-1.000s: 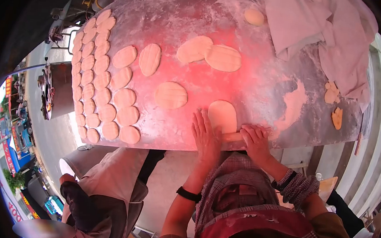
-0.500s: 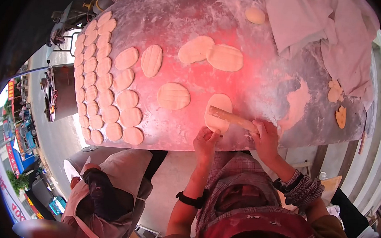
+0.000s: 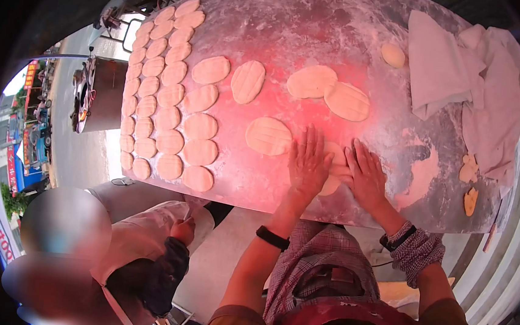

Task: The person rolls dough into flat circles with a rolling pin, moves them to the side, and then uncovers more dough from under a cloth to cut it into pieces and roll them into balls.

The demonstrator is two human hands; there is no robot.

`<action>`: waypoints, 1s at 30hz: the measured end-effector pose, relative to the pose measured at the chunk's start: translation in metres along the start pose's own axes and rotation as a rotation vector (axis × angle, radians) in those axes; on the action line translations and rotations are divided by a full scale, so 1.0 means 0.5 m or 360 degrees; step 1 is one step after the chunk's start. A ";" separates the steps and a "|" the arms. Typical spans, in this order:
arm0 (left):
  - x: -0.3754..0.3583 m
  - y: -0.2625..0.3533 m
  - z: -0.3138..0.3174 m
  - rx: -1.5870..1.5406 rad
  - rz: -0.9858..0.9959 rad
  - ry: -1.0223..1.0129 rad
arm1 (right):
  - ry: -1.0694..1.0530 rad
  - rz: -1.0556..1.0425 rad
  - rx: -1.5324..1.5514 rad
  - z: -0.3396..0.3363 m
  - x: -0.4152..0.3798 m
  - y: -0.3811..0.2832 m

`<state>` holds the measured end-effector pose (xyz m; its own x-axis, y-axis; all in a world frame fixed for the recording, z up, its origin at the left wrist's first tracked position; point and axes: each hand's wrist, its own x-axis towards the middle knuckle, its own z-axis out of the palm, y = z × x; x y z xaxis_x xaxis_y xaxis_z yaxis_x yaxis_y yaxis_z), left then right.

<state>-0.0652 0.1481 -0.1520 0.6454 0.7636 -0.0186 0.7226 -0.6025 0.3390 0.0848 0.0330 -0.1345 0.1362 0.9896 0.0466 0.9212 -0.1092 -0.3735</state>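
A wooden rolling pin (image 3: pixel 338 169) lies across an oval of flattened dough (image 3: pixel 330 187) near the table's front edge. My left hand (image 3: pixel 308 166) rests flat over the pin's left end, fingers straight and pointing away from me. My right hand (image 3: pixel 367 176) lies over its right end, fingers stretched out too. Both palms hide most of the pin and part of the dough. Just left of my left hand is a scored dough oval (image 3: pixel 268 136). Farther back, two dough ovals (image 3: pixel 346 101) overlap.
Rows of dough rounds (image 3: pixel 170 94) line the table's left side. A dough ball (image 3: pixel 393 55) sits near a crumpled cloth (image 3: pixel 441 67) at the back right. Dough scraps (image 3: pixel 470 201) lie at the right edge. Another person (image 3: pixel 143 245) is at the front left.
My left hand has left the dough's edge and now lies on the pin's left end. My right hand has opened from its grip and flattened on the pin. The view has shifted left.
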 end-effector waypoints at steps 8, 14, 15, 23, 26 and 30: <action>0.032 0.046 -0.110 -0.0658 -0.0824 -0.0881 | 0.0224 -0.0164 -0.0033 -0.033 -0.113 0.046; -0.005 -0.085 -0.004 -0.2300 -0.0701 -0.0262 | 0.0099 -0.0530 0.0198 -0.069 -0.112 0.075; 0.023 -0.093 -0.040 -0.2293 -0.0692 -0.0255 | 0.0000 -0.0611 0.0200 -0.067 -0.097 0.073; 0.367 -0.356 -0.251 -0.2254 -0.0730 0.0958 | 0.0074 -0.0651 0.0015 -0.022 -0.044 0.082; 0.389 -0.388 -0.237 -0.0412 -0.0635 0.0895 | 0.0072 -0.0648 0.0051 -0.023 -0.040 0.085; 0.355 -0.326 -0.128 -0.0330 -0.0254 0.0387 | 0.0097 -0.0633 0.0112 -0.014 -0.035 0.087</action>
<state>-0.0841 0.3968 -0.1505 0.4328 0.8922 0.1291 0.7277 -0.4303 0.5341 0.1251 0.0102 -0.1450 -0.2025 0.9457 0.2543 0.8793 0.2899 -0.3778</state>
